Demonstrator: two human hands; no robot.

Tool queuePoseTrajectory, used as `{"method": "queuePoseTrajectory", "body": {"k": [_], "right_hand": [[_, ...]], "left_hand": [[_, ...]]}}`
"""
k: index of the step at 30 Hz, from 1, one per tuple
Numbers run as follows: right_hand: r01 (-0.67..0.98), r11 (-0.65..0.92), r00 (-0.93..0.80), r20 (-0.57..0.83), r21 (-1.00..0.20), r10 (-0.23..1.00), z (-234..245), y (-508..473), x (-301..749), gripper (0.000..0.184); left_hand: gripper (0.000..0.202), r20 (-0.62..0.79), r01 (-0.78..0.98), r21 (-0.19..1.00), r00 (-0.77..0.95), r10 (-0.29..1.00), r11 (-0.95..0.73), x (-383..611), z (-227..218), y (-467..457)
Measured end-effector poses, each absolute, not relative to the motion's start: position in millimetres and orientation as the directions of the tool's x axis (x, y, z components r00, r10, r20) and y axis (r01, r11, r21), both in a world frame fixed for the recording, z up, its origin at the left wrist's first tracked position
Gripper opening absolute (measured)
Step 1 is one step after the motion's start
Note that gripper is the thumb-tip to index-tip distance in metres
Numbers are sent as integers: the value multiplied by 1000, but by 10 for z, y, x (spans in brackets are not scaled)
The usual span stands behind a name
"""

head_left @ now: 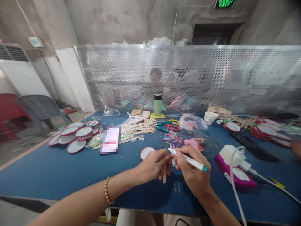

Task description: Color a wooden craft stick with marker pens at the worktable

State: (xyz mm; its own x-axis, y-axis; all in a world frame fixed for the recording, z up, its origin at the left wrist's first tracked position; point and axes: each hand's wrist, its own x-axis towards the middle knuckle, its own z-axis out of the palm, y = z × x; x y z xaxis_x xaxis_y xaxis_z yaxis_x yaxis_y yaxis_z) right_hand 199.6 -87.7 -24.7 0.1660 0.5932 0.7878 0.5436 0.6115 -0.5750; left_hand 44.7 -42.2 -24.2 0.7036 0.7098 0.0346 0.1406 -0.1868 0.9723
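My left hand (152, 164) pinches a thin wooden craft stick (165, 174) and holds it upright above the blue table (58, 172). In my right hand (190, 171) is a white marker with a teal end (188, 159); its tip touches the top of the stick. A small round red-rimmed white disc (146, 152) lies just beyond my left hand. A paper clip (176, 187) rests on the table under my hands. A gold bead bracelet (107, 195) is on my left wrist.
Red-rimmed discs (75, 135) pile at left, more discs (265, 129) at far right. Loose wooden sticks (138, 127), rubber bands (172, 137), scissors (170, 125), a pink glue gun (194, 142), a green bottle (158, 104), a magenta power strip with charger (232, 168), a phone (254, 146). People sit behind the perforated screen (188, 75).
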Motion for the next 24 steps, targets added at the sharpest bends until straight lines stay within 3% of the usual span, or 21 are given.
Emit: {"method": "queuePoseTrajectory", "body": {"k": [24], "right_hand": [[543, 597, 152, 768, -591, 622, -225, -885, 1985, 16]], "left_hand": [[51, 19, 162, 969, 704, 710, -187, 449, -239, -427]]}}
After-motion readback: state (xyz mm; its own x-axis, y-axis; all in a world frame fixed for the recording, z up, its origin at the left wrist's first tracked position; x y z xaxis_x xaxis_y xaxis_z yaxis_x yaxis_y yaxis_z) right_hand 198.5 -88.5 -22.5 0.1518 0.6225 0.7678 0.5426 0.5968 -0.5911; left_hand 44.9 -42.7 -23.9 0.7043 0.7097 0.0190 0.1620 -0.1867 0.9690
